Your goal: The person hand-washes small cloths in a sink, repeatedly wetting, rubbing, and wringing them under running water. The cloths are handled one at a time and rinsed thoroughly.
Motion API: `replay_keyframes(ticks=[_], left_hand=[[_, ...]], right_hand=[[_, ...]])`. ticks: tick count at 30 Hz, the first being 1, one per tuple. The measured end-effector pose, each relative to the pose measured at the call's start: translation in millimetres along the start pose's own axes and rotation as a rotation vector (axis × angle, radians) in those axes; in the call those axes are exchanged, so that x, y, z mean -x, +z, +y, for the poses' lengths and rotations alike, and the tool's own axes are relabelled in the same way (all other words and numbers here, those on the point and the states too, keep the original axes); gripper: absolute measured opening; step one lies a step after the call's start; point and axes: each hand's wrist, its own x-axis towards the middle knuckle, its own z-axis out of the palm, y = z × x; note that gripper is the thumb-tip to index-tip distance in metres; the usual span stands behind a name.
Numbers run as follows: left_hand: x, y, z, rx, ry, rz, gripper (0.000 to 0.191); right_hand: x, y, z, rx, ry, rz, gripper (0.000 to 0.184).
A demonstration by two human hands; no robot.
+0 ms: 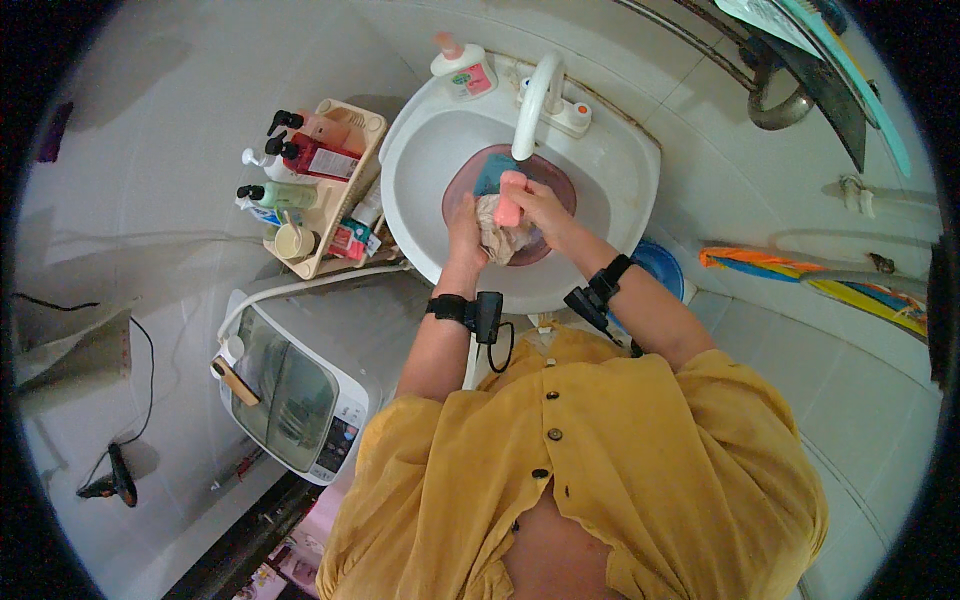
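Observation:
Over a reddish translucent basin (457,184) in the white sink (409,180), my left hand (466,234) holds a wet beige cloth (501,238) from its left side. My right hand (546,212) grips a pink bar (511,199), probably soap, against the cloth's upper part. A blue cloth or similar piece (495,171) lies at the back of the basin, beyond the beige cloth. The white faucet (534,112) reaches over the basin's back edge, just above my right hand. Part of the cloth is hidden by my fingers.
A pump bottle (466,71) stands at the sink's back left corner. To the left, a beige plastic rack (345,202) holds several bottles and a cup. A washing machine (300,382) sits below it. A blue bucket (660,270) is under the sink's right side.

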Motion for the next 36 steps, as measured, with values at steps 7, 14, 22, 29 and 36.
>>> replay_keyframes(ticks=[7, 14, 22, 29, 36], left_hand=[[6, -2, 1, 0.105, -0.164, -0.28, 0.046], [2, -22, -1, 0.301, -0.108, -0.1, 0.047], [3, -21, -1, 0.247, -0.178, -0.215, 0.045], [-6, -45, -6, 0.216, -0.237, -0.201, 0.047], [-3, -53, -3, 0.252, -0.267, -0.228, 0.037]], right_hand=[[-7, 5, 18, 0.816, -0.692, -0.024, 0.034], [49, 20, -28, 0.934, -0.453, 0.151, 0.033], [56, 114, -184, 0.307, -0.451, -0.272, 0.026], [-58, 168, -283, -0.061, -0.438, -0.303, 0.012], [-103, 192, -316, -0.288, -0.38, -0.148, 0.019]])
